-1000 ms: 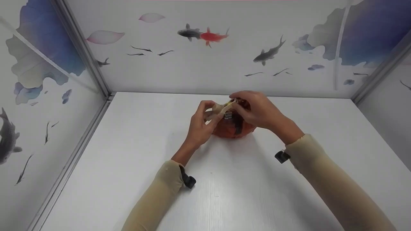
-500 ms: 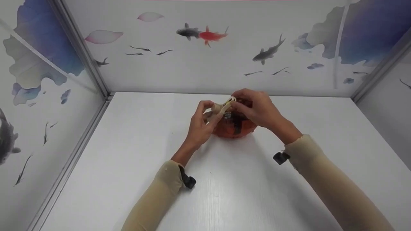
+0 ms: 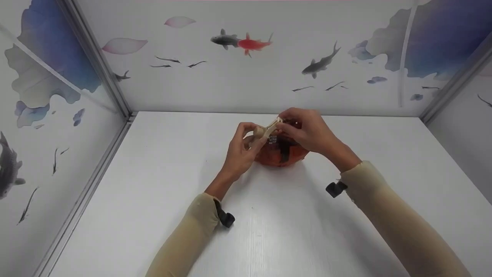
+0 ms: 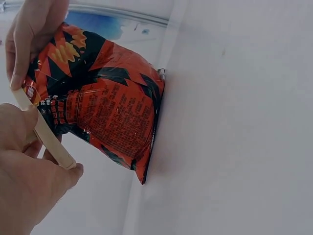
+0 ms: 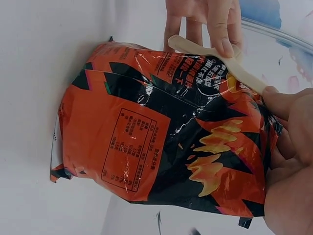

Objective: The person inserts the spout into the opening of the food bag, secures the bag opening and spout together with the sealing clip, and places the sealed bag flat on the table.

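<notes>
A puffed red and black snack bag (image 3: 282, 156) stands upright at the back of the white table, printed text and yellow snack pictures on its side (image 5: 217, 147). Across its top lies a long cream bag clip (image 4: 54, 142). My left hand (image 3: 239, 154) grips the clip's left part, thumb along the near side and fingers curled behind. My right hand (image 3: 315, 130) pinches the clip's other end at the bag's top corner. In the right wrist view its thumb presses that end while the other fingers go behind the bag, partly hidden.
The white table (image 3: 173, 165) is enclosed by a back wall (image 3: 261, 84) and side walls printed with fish and leaves. The bag stands close to the back wall. A black wrist camera (image 3: 226, 219) sits on the left sleeve, another on the right.
The gap between the clip's arms, with yellow showing inside earlier, looks narrower now at the right end. My right fingers have shifted slightly along that end; the left hand and bag stay nearly still.
</notes>
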The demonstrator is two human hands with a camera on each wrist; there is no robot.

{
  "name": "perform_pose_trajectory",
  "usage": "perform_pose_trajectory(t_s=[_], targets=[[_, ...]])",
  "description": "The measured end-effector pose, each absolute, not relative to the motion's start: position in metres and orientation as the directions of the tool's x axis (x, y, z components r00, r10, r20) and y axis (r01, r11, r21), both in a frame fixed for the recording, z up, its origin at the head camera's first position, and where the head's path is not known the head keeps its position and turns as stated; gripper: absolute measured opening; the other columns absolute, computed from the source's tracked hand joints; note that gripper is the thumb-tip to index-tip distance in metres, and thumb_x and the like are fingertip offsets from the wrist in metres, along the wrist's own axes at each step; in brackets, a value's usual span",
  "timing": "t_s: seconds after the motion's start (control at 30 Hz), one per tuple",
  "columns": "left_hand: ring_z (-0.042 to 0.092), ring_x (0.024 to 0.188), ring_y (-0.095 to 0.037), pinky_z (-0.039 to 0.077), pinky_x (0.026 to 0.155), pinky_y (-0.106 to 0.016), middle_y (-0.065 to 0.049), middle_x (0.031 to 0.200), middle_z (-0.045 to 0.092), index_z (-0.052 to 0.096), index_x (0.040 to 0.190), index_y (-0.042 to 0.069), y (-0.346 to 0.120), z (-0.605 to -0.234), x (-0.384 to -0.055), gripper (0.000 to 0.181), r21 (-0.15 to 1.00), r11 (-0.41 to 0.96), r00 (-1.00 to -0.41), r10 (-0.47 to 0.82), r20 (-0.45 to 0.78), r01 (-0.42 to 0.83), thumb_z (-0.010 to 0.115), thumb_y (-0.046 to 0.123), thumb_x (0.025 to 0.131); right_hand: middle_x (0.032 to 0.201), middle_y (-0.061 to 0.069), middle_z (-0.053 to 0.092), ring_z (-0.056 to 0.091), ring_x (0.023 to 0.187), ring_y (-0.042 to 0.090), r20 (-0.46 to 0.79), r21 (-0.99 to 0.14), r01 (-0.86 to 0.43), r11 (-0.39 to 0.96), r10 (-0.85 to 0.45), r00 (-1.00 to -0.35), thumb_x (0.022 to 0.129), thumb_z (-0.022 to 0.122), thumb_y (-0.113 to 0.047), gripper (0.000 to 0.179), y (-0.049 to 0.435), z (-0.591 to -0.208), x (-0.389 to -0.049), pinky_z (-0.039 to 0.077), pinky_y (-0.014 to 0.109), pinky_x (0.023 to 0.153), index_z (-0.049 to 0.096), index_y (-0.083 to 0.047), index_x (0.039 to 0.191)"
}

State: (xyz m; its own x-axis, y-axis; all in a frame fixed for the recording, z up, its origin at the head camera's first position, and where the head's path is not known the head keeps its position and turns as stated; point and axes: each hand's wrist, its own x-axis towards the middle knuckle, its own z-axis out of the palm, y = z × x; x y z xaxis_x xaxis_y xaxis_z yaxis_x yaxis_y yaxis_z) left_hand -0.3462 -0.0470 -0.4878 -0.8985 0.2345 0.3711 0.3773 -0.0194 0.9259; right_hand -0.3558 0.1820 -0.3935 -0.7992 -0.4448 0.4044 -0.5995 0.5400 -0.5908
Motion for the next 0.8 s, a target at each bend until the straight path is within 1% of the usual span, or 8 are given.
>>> perform_pose_trajectory(t_s=[0.13, 0.27, 0.37, 0.43, 0.57, 0.67, 0.8], targets=[[0.067, 0.137, -0.019, 0.059, 0.106, -0.038, -0.006, 0.154, 0.054, 0.049, 0.141, 0.019, -0.0460, -0.4875, -0.3466, 0.040, 0.923, -0.017, -0.896, 0.236, 0.377, 0.384, 0.070, 0.028, 0.108, 0.100, 0.005, 0.078, 0.069, 0.078, 0.016, 0.402, -0.584, -0.605, 0.541, -0.455, -0.795, 0.104, 0.075, -0.019, 0.017, 0.1819, -0.3938, -0.3546, 0.054, 0.018, 0.066, 0.077, -0.009, 0.118], [0.067, 0.137, -0.019, 0.059, 0.108, -0.040, -0.003, 0.153, 0.056, 0.050, 0.141, 0.018, -0.0459, -0.4882, -0.3468, 0.040, 0.920, -0.004, -0.895, 0.227, 0.383, 0.393, 0.070, 0.028, 0.108, 0.100, 0.005, 0.077, 0.066, 0.080, 0.016, 0.385, -0.576, -0.600, 0.555, -0.463, -0.798, 0.106, 0.073, -0.019, 0.017, 0.1816, -0.3941, -0.3535, 0.054, 0.020, 0.068, 0.075, -0.009, 0.119], [0.067, 0.137, -0.018, 0.058, 0.110, -0.039, -0.003, 0.153, 0.057, 0.050, 0.141, 0.018, -0.0460, -0.4888, -0.3466, 0.040, 0.916, 0.011, -0.894, 0.222, 0.388, 0.400, 0.070, 0.028, 0.108, 0.100, 0.006, 0.077, 0.066, 0.082, 0.016, 0.380, -0.569, -0.602, 0.560, -0.471, -0.796, 0.106, 0.072, -0.020, 0.018, 0.1814, -0.3941, -0.3545, 0.054, 0.021, 0.070, 0.075, -0.008, 0.120], [0.067, 0.137, -0.018, 0.058, 0.109, -0.038, -0.002, 0.152, 0.057, 0.050, 0.141, 0.018, -0.0461, -0.4886, -0.3463, 0.040, 0.914, 0.016, -0.893, 0.224, 0.391, 0.405, 0.069, 0.029, 0.108, 0.098, 0.005, 0.076, 0.064, 0.080, 0.016, 0.379, -0.565, -0.607, 0.559, -0.477, -0.793, 0.106, 0.072, -0.019, 0.017, 0.1816, -0.3938, -0.3560, 0.053, 0.021, 0.069, 0.075, -0.008, 0.119], [0.068, 0.134, -0.016, 0.061, 0.095, -0.033, -0.001, 0.152, 0.058, 0.051, 0.140, 0.019, -0.0469, -0.4873, -0.3449, 0.038, 0.914, 0.003, -0.890, 0.228, 0.394, 0.405, 0.069, 0.028, 0.108, 0.095, 0.005, 0.074, 0.063, 0.079, 0.016, 0.374, -0.565, -0.616, 0.549, -0.495, -0.785, 0.106, 0.072, -0.019, 0.015, 0.1817, -0.3923, -0.3593, 0.051, 0.023, 0.067, 0.075, -0.009, 0.117], [0.069, 0.129, -0.016, 0.059, 0.082, -0.030, -0.001, 0.151, 0.058, 0.050, 0.140, 0.019, -0.0479, -0.4874, -0.3449, 0.037, 0.913, -0.005, -0.888, 0.233, 0.398, 0.408, 0.069, 0.027, 0.108, 0.097, 0.005, 0.075, 0.066, 0.082, 0.015, 0.364, -0.569, -0.615, 0.546, -0.504, -0.783, 0.107, 0.071, -0.020, 0.015, 0.1816, -0.3922, -0.3607, 0.053, 0.021, 0.070, 0.076, -0.009, 0.117], [0.070, 0.122, -0.016, 0.055, 0.073, -0.028, -0.003, 0.150, 0.059, 0.050, 0.140, 0.018, -0.0491, -0.4880, -0.3460, 0.037, 0.912, -0.012, -0.885, 0.239, 0.401, 0.410, 0.069, 0.027, 0.109, 0.099, 0.005, 0.076, 0.068, 0.085, 0.015, 0.357, -0.570, -0.616, 0.544, -0.511, -0.782, 0.107, 0.071, -0.020, 0.017, 0.1822, -0.3920, -0.3619, 0.055, 0.020, 0.073, 0.076, -0.009, 0.119]])
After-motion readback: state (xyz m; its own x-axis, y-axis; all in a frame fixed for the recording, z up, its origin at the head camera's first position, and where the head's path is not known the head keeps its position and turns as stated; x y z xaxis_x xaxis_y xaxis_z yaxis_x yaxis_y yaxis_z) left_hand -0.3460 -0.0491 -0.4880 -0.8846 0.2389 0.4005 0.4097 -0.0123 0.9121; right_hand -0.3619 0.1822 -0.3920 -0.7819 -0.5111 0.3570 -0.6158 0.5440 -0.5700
